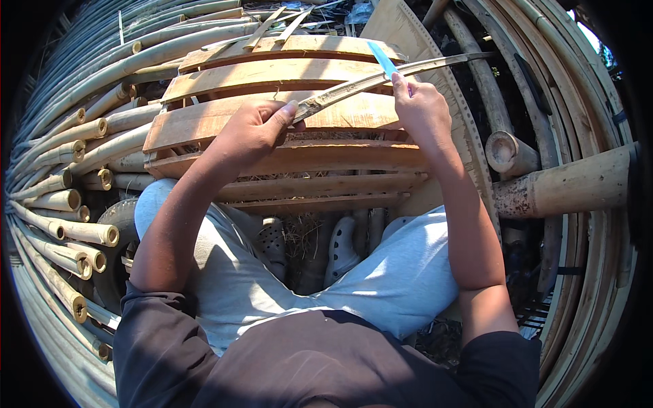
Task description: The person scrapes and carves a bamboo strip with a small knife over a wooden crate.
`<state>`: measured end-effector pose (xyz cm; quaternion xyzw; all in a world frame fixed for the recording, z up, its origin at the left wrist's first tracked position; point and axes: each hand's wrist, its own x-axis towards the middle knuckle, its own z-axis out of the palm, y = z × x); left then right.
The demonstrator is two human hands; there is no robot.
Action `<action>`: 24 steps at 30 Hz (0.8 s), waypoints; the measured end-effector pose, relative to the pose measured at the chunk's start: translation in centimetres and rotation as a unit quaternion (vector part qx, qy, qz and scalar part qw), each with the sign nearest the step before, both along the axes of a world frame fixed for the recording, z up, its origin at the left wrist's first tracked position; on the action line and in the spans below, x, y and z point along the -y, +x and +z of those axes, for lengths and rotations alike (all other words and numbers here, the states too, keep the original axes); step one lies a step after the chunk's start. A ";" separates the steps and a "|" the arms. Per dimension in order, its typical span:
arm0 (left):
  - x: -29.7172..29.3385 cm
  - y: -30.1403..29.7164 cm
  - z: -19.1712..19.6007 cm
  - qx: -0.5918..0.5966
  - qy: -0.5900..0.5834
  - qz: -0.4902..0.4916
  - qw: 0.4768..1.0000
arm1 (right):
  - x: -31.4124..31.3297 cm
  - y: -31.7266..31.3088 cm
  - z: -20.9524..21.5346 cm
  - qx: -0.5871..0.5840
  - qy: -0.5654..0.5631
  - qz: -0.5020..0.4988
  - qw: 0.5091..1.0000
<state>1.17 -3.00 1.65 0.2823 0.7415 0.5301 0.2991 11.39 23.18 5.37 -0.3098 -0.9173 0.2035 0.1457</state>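
My left hand (253,130) is closed around the near end of a split bamboo strip (357,85), thumb on top. The strip slants up to the right, above a slatted wooden bench (235,76), and its far end reaches past the bench's right side. My right hand (423,112) is closed around the handle of a knife, mostly hidden by my fingers. The knife's blade (382,58) looks light blue and points up and away, crossing the strip near its middle. Whether the edge touches the bamboo, I cannot tell.
Stacked bamboo poles (75,170) fill the left side, cut ends toward me. A plywood panel (435,78) borders the bench on the right. Beyond it lie a thick bamboo pole (568,185) and long bent strips (585,272). Loose slivers (292,27) rest on the bench's far edge.
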 end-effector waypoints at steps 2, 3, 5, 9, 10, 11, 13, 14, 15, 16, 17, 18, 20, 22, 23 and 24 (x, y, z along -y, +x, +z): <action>0.1 0.3 0.3 -0.006 0.022 -0.009 1.000 | 1.2 0.1 -1.7 -0.056 -0.053 0.004 0.997; 0.8 0.3 0.4 0.021 0.016 -0.013 1.000 | 1.2 0.2 -2.5 -0.063 0.000 0.026 0.998; 2.1 -0.1 0.8 0.062 0.039 -0.034 0.997 | -0.6 0.1 -0.9 -0.034 -0.098 0.030 0.994; 1.7 0.2 1.6 -0.008 0.019 -0.021 1.000 | -0.8 0.0 -2.7 -0.065 -0.139 0.030 0.988; 2.1 0.0 1.6 -0.008 0.018 -0.019 1.000 | 0.3 0.0 -3.0 -0.059 -0.116 0.048 0.990; 2.5 -0.3 1.5 0.007 0.021 -0.023 0.999 | 0.2 0.1 -1.6 -0.028 -0.189 0.051 0.980; 2.5 -0.4 1.5 0.022 0.023 -0.029 0.999 | -2.1 -0.9 -0.3 -0.033 -0.230 0.022 0.972; 2.2 -0.2 1.6 0.015 0.029 -0.025 0.999 | -2.2 -1.2 -0.4 -0.087 -0.256 -0.003 0.963; 2.0 -0.1 1.7 0.008 0.034 -0.021 0.999 | -1.6 -0.8 -1.2 -0.090 -0.257 -0.011 0.962; 2.2 -0.3 1.4 0.007 0.034 -0.019 0.999 | 0.9 -0.2 -0.8 -0.028 -0.246 0.047 0.968; 2.4 -0.5 0.7 -0.006 0.022 -0.021 1.000 | 0.5 -0.4 -1.7 -0.022 -0.195 0.070 0.978; 2.6 -0.7 0.4 -0.020 0.009 -0.022 1.000 | 0.1 -0.5 -2.6 -0.015 -0.144 0.092 0.985; 2.1 -0.8 1.1 -0.014 0.018 -0.037 0.999 | -2.8 -1.1 -1.3 -0.036 -0.230 0.010 0.972; 2.0 -0.7 1.3 -0.011 0.025 -0.047 0.999 | -1.5 -0.7 -1.5 -0.119 -0.260 -0.019 0.958; 2.6 -0.8 0.8 -0.022 0.003 -0.029 0.999 | 1.7 -0.6 -1.8 -0.069 -0.267 0.020 0.961; 2.5 -0.7 0.6 -0.034 -0.011 -0.020 0.999 | 3.1 -0.2 -1.5 -0.021 -0.264 0.051 0.963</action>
